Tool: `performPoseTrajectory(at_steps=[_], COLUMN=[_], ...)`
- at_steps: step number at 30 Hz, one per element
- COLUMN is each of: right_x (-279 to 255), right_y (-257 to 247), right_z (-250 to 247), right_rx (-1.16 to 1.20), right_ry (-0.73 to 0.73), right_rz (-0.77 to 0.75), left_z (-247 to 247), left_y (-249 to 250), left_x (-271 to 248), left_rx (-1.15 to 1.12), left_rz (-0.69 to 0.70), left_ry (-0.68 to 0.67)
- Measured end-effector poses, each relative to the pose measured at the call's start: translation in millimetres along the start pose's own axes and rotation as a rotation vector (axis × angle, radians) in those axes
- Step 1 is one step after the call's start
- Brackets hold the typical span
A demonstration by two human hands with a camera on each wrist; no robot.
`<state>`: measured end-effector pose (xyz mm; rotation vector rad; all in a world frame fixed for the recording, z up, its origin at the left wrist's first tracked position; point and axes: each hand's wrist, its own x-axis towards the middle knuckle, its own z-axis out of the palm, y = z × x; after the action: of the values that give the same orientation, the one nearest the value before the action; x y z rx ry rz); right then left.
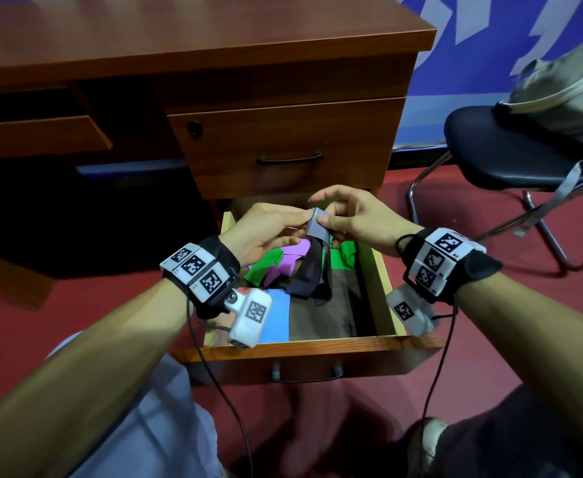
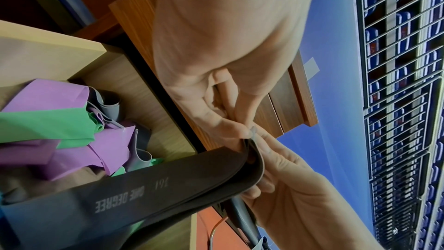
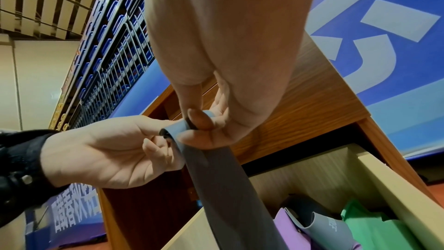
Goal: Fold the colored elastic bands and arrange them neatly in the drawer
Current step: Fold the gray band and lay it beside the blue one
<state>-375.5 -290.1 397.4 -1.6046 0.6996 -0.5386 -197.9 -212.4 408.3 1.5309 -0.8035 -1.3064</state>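
Note:
A grey elastic band [image 1: 315, 229] [image 2: 168, 185] [image 3: 216, 174] hangs doubled over the open drawer [image 1: 379, 291]. My left hand [image 1: 265, 229] [image 3: 115, 149] and right hand [image 1: 352, 219] [image 2: 283, 174] both pinch its folded top end, thumbs and forefingers meeting there. Its lower part drapes down onto the drawer floor as a dark loop [image 1: 309, 281]. Loose purple bands [image 1: 297, 250] [image 2: 48, 98] [image 3: 288, 231] and green bands [image 1: 262, 267] [image 2: 48, 126] [image 3: 374, 229] lie jumbled at the drawer's back. A folded blue band [image 1: 276, 315] lies flat at the front left.
The closed upper drawer [image 1: 290, 146] with a black handle sits right behind my hands. A black chair [image 1: 524, 157] with a bag on it stands to the right on the red floor. My knees are below the drawer front [image 1: 303, 353].

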Motion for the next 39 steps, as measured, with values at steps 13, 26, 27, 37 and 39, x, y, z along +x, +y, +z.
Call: performPoseTrajectory(at_steps=[13,26,27,37,39], right_x=[3,1,0,3,3], right_y=[7,12,12,13,13], right_z=[-1,-3,-3,5,6], right_rx=[-0.003,0.069,0.065,0.185,0.16], right_ry=[0.004,0.083,0.086,0.077,0.077], right_rz=[0.031,0.085,0.076,0.099,0.094], left_z=[1,0,1,0,-1], left_y=[-2,4,4,10,10], left_x=[1,-6,-6,-8,-8], left_rx=[0.102,-0.158,-0.182,-0.235,-0.132], left_rz=[0.064,-0.007,-0.01,0.01,0.058], left_ry=[0.013,-0.067,-0.082,-0.113,-0.113])
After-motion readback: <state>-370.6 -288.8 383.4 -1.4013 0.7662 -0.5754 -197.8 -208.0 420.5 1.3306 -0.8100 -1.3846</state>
